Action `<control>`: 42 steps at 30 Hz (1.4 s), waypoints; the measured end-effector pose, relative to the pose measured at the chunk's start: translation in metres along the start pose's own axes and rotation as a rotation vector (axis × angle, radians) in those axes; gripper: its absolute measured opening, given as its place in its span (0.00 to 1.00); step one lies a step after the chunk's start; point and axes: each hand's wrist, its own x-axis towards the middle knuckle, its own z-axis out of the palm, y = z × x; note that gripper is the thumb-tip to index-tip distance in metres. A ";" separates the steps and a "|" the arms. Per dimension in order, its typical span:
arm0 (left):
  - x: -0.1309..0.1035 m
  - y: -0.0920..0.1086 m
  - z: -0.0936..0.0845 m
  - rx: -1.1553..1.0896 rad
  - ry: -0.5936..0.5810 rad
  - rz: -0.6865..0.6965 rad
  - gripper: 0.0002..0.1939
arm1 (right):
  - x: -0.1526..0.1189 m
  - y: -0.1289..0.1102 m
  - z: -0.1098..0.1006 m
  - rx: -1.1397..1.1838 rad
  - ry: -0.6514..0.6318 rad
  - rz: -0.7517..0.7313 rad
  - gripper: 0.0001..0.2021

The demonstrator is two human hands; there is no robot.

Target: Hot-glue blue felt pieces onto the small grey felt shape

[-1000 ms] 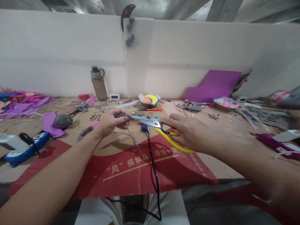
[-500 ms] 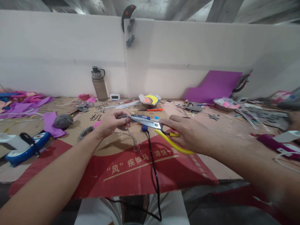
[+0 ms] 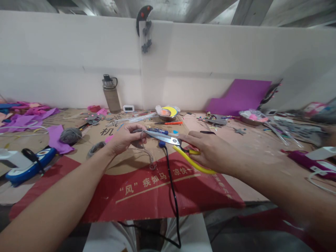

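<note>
Grey yarn (image 3: pixel 149 156) hangs in thin strands from my left hand (image 3: pixel 129 137), whose fingers are pinched on it. A dark grey piece is partly hidden among those fingers. My right hand (image 3: pixel 207 147) grips scissors (image 3: pixel 165 138) with yellow handles. Their blades point left, and the tips are at the yarn beside my left fingertips. Whether the blades touch the yarn I cannot tell. Below the blades lies a blue tool (image 3: pixel 162 143) with a black cord. To the left are a grey yarn ball (image 3: pixel 70 135) and a looser yarn bundle (image 3: pixel 96 149).
Red-printed cardboard (image 3: pixel 147 199) covers the table front. A bottle (image 3: pixel 112 96) and a small white clock (image 3: pixel 128 108) stand at the back. A bowl (image 3: pixel 168 113), purple sheet (image 3: pixel 238 96) and orange pen (image 3: pixel 173 123) lie beyond my hands. Power strips sit left (image 3: pixel 31 166) and right (image 3: pixel 307 162).
The scissors and my right hand have shifted very slightly to the left. My left hand keeps its place with the yarn.
</note>
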 end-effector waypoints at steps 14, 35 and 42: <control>-0.002 0.005 0.007 -0.025 0.030 -0.025 0.18 | -0.001 -0.001 0.002 -0.020 0.030 -0.001 0.22; -0.001 0.005 0.008 -0.066 0.061 -0.021 0.18 | -0.001 0.004 0.008 0.012 0.027 -0.008 0.23; -0.001 0.002 0.004 0.025 0.091 0.045 0.16 | 0.001 0.002 0.008 0.183 0.091 0.136 0.19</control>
